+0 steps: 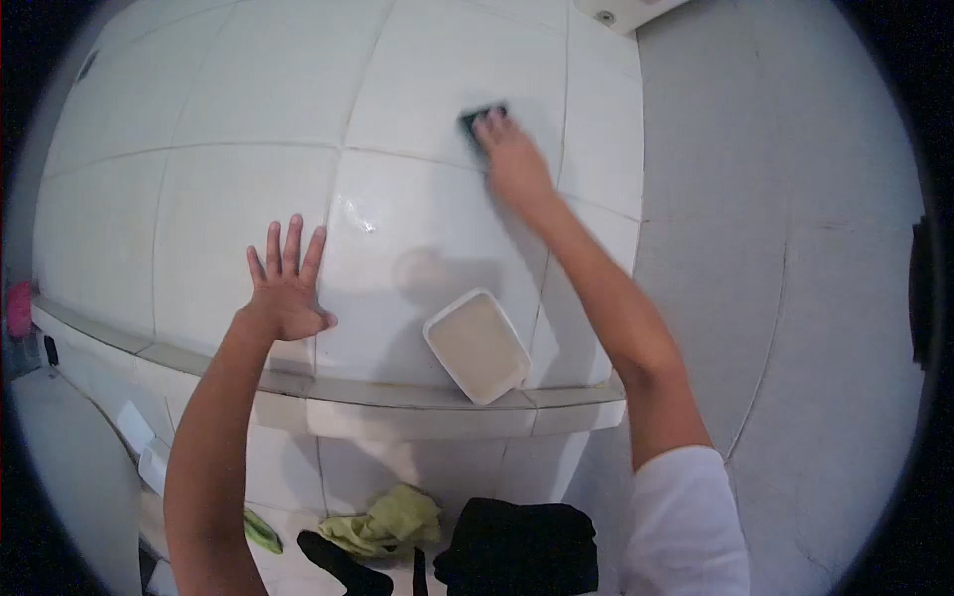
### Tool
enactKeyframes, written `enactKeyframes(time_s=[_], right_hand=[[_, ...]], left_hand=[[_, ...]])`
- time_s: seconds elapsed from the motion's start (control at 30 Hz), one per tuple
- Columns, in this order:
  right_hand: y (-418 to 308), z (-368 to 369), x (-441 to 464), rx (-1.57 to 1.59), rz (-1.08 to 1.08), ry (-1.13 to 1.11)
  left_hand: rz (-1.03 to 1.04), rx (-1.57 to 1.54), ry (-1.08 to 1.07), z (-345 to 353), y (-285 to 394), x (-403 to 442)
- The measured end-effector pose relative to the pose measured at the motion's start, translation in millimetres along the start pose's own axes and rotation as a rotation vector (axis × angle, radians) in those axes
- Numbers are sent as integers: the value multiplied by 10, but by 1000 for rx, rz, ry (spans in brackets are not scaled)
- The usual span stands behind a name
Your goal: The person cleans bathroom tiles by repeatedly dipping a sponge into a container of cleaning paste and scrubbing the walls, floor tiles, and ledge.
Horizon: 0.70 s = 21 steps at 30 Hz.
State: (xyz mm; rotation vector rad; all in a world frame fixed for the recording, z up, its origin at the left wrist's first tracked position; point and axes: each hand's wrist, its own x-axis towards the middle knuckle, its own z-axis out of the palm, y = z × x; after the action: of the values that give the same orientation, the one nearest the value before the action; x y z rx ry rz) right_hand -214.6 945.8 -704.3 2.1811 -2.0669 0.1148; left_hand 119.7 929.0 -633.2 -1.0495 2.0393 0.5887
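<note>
My left hand (285,298) lies flat on the white tiled surface (238,219), fingers spread, holding nothing. Farther forward and to the right, my right hand (515,167) presses a dark green scrubbing pad (482,117) against the tiles, its fingers on top of the pad; it is slightly blurred. A white rectangular tub (478,347) with cloudy liquid inside rests tilted at the near edge of the surface, between my two arms. A wet patch glints on the tile between the hands.
The raised tiled ledge (397,395) runs along the near side. Below it are a yellow-green cloth (388,521), a green object (262,531) and black fabric (519,546). A grey tiled wall (755,238) rises at right. Something pink (19,308) sits far left.
</note>
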Motion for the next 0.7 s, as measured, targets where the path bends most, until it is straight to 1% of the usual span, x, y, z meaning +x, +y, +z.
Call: enactKeyframes(time_s=[0.03,0.1,0.17,0.2,0.23,0.3,0.33,0.4,0.43,0.5,0.53,0.57,0.63,0.67,0.7], right_hand=[[-164,-192,-213,171,-33,41],[338,-69,-296,104,-30,33],[685,-126,12,5,290,-128],[705,-228,288,73,454,-366],[478,-196,355,67,447,-362],[-86,-55,282,-59,452,-135],[-196,-68,102,-63,436,-136],[-294,-67,-215,152,110,40],[-115,-83,-146,148,107,26],[310,-77,195,309,272,55],[327,5,295,227,333,108],[241,5,238,225,327,108],[-79,-129,-189,239,69,57],[-299,-387,-388,241,71,15],[-142,-322,-422,239,64,0]], left_hand=[[1,-13,9,-16,-24,6],[32,-28,-12,-9,-44,7],[43,-14,-22,16,-59,25],[41,-1,-22,2,-67,40],[41,-9,-16,-10,-71,41],[36,29,-45,-38,-66,43],[53,32,-36,-26,-92,39],[58,9,-29,-28,-151,60],[77,5,-25,-4,-134,54],[84,1,-43,-4,-121,35],[81,4,-44,-35,-127,41],[79,-1,-41,-43,-132,44],[92,-3,-53,-49,-140,36],[89,-9,-49,-69,-163,49],[90,-20,-44,-50,-159,35]])
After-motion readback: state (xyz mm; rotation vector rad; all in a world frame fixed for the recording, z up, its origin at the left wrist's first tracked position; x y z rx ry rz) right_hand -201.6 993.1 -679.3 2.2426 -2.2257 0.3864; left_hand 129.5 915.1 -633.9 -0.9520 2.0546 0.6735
